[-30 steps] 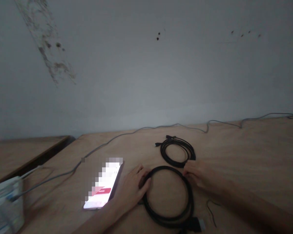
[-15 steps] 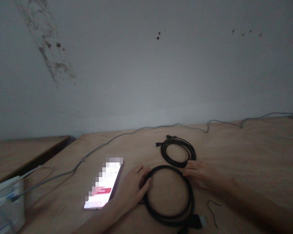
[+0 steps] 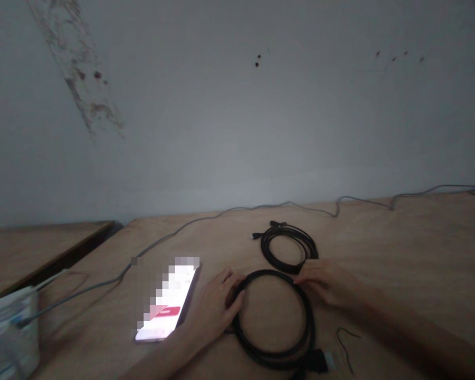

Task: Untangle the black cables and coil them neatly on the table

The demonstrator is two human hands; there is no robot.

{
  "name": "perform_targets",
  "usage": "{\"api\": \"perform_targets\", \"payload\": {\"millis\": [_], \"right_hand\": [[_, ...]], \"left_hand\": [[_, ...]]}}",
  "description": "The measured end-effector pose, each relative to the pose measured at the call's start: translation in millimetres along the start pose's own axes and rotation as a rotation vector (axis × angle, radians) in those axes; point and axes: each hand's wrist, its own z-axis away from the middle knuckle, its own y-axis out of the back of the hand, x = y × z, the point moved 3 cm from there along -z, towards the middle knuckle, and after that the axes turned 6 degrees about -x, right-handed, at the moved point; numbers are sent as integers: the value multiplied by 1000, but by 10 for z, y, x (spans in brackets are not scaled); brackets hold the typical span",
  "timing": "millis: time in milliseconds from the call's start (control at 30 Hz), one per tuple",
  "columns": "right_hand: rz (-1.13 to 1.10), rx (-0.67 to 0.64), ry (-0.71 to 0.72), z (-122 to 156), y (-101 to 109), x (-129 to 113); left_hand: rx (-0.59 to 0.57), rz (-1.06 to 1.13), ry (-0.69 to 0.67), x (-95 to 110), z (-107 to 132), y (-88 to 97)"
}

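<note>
I've got my left hand point(image 3: 211, 309) curled over the black cable coil point(image 3: 275, 360), right hand point(image 3: 324, 282) spread on its far rim, pinning the loop flat on the counter point(image 3: 404, 253).

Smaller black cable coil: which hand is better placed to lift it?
Probably the right hand: its fingers touch the larger coil beside the smaller coil, while the left hand sits farther away.

phone point(image 3: 168, 298) on plywood table point(image 3: 399, 253) left of coiled cable point(image 3: 275, 361), second coil point(image 3: 264, 248) behind
</note>
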Motion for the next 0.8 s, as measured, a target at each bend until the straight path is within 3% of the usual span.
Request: {"api": "perform_targets", "payload": {"millis": [300,467,800], "right_hand": [[78,36,-501,-61,92,-246],[18,-47,-502,-37,-4,-222],[-44,-20,-490,-2,-4,-146]], "left_hand": [[11,-3,8,15,0,9],[21,-27,17,-20,1,-14],[3,-8,12,-2,15,6]]}}
